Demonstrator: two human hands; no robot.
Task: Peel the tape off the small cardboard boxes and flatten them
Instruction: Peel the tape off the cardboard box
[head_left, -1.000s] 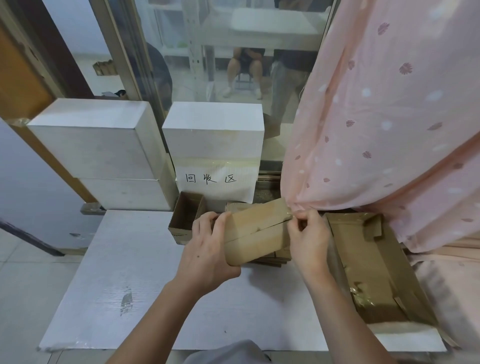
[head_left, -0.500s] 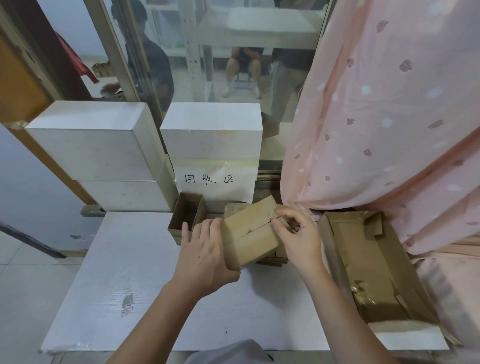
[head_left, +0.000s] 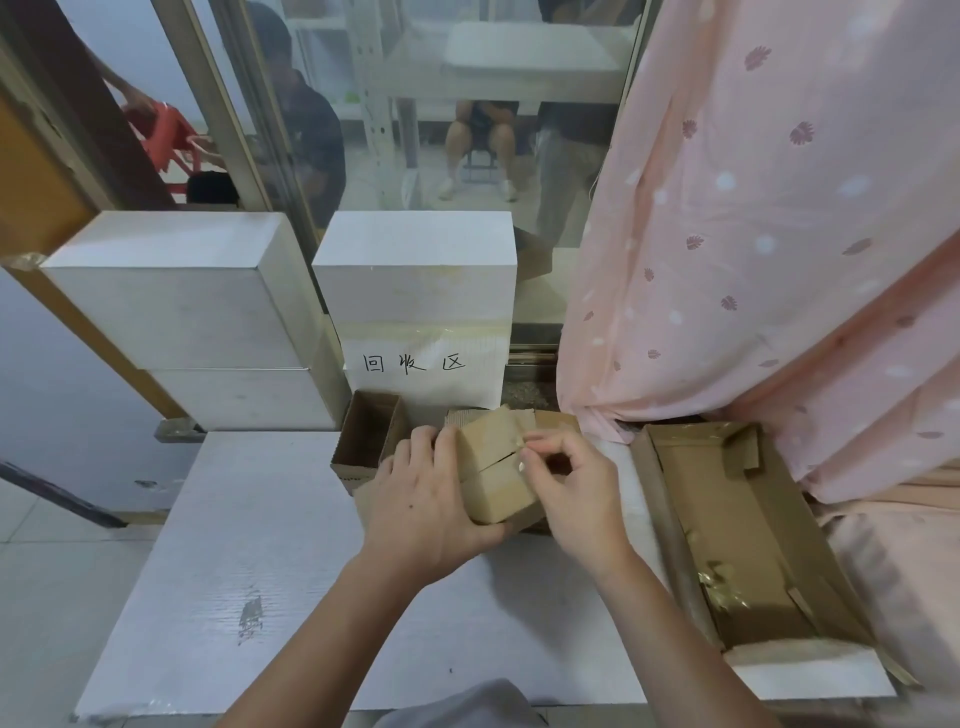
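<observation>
Step in hand, as judged: tape removal. Left hand (head_left: 426, 512) grips small cardboard box (head_left: 496, 465) above the white worktop's (head_left: 249, 571) far edge; right hand (head_left: 566, 480) pinches tape (head_left: 520, 441) at its seam. Next move likely needs a steady peel along the seam. Open tray box (head_left: 670, 525) at right edge; white blocks (head_left: 171, 306), glass partition (head_left: 467, 104), pink curtain (head_left: 779, 234) beyond.

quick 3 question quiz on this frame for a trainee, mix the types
1. True or false: the left hand grips the small box.
2. What does the right hand pinch? A) curtain B) tape at the box seam C) tray
3. Which side of the table holds the open cardboard tray?

Key: 1 true; 2 B; 3 the right.
</observation>
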